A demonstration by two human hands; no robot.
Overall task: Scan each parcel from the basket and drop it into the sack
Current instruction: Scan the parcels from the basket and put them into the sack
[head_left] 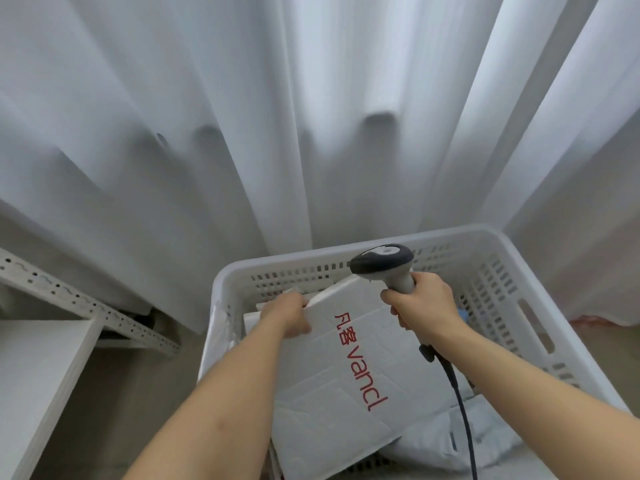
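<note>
Your left hand [289, 315] grips the parcel [332, 368] at its far-left edge, long axis running away from you, while your right hand [420, 303] holds the scanner [384, 263] just above its far end.

Parcel-sorting corner, white slotted basket [512, 271] of mailers, corded barcode scanner [384, 261], perforated metal shelving [86, 303], white curtain [311, 116]

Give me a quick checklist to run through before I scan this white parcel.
1. Left hand grips the white parcel at its far edge: ok.
2. Right hand holds the barcode scanner by its handle: ok.
3. Scanner cable free of snags: cannot tell, it trails across the basket.
4. Barcode label facing the scanner: not ok, only red lettering shows.
5. Sack within reach: cannot tell, none in view.
</note>
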